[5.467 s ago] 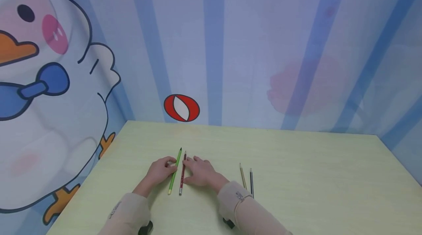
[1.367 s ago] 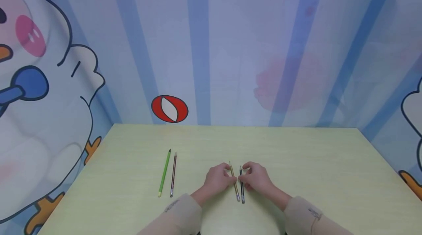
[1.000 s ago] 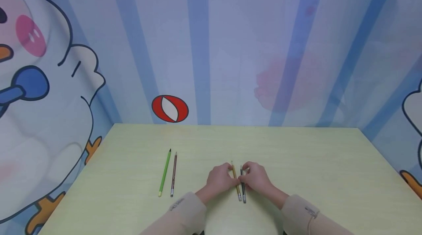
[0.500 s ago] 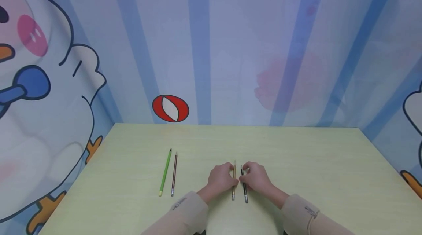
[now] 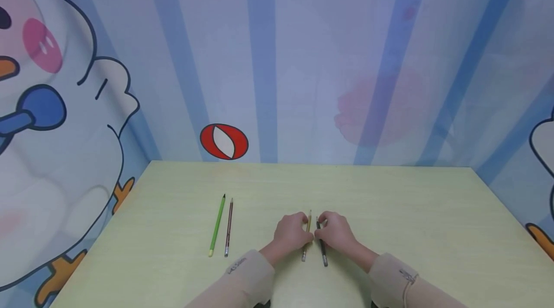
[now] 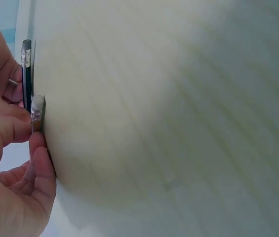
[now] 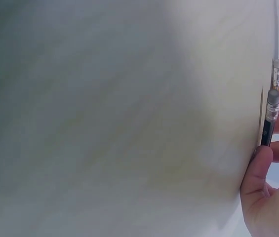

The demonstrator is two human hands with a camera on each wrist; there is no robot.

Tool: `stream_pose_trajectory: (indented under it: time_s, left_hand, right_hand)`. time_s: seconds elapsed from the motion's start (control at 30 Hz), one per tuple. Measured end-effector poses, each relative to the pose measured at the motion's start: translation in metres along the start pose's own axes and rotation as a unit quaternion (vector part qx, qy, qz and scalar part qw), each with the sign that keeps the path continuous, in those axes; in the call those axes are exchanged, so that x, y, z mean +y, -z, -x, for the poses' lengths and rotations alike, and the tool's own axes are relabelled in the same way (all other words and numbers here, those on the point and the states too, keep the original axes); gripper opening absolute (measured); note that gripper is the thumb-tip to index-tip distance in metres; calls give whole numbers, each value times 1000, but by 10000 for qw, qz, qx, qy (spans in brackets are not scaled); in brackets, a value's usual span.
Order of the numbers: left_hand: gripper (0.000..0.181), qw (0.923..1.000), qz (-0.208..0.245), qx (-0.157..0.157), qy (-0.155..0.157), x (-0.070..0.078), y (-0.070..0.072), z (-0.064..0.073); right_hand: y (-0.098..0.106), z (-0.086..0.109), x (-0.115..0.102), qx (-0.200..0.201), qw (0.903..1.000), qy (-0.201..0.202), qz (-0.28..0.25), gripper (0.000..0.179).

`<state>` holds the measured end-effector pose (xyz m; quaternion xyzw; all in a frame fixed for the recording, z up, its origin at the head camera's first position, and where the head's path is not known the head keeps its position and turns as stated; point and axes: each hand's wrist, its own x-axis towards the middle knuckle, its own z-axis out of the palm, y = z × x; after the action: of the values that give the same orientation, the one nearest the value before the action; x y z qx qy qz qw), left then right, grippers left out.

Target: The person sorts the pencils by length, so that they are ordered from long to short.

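My left hand [image 5: 291, 232] pinches a yellow pencil [image 5: 309, 224] between thumb and fingers, its tip leaning slightly right. Close beside it, my right hand [image 5: 338, 232] pinches a dark pencil [image 5: 323, 252] whose tip leans left. Both have metal ferrules and erasers at the near end. In the left wrist view the dark pencil [image 6: 27, 74] shows behind the yellow pencil's whitish eraser [image 6: 38, 102]. The right wrist view has the dark pencil's grey eraser [image 7: 273, 97] above my thumb. Fingers hide the middle of both shafts.
A green pencil [image 5: 217, 226] and a dark red pencil [image 5: 229, 228] lie side by side on the left of the pale table [image 5: 389, 202]. A printed blue curtain [image 5: 303, 58] hangs behind the table's far edge.
Both hands have gone from the green and red pencils to the yellow and dark ones. The yellow pencil has turned from leaning left to leaning right; the dark one's eraser end has swung right.
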<state>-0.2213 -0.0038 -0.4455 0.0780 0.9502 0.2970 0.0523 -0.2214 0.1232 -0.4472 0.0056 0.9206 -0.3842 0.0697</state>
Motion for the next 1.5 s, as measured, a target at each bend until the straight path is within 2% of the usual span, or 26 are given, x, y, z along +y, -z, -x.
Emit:
stream_pose_trajectory:
  time_s: [0.1, 0.4, 0.77, 0.87, 1.0, 1.23, 1.37, 1.5]
  left_hand:
    - [33, 10000, 18, -63, -62, -2, 1, -1]
    - [33, 9980, 484, -398, -27, -7, -1, 1]
    - [30, 9897, 1393, -322, -35, -9, 4, 10]
    - [30, 9850, 1704, -252, -108, -9, 4, 11]
    - [31, 9749, 2212, -162, -169, -8, 4, 12]
    - [32, 9580, 2858, -114, -193, -2, 7, 18]
    - [31, 9530, 3011, -193, -259, 0, 8, 22]
    - [30, 9515, 3050, -283, -287, -1, 7, 24]
  right_hand:
    - [0, 0, 0, 12, 9999, -64, -102, 31]
    - [2, 3, 4, 89, 9981, -254, -560, 32]
    - [8, 6, 1, 182, 9927, -326, -1150, 28]
    - [11, 7, -3, 244, 9891, -360, -1408, 28]
    - [15, 9, -7, 276, 9805, -414, -1902, 26]
    - [20, 17, -14, 112, 9669, -435, -2513, 26]
    - [20, 19, -13, -38, 9601, -456, -2758, 25]
    - [19, 21, -11, -222, 9560, -435, -2891, 23]
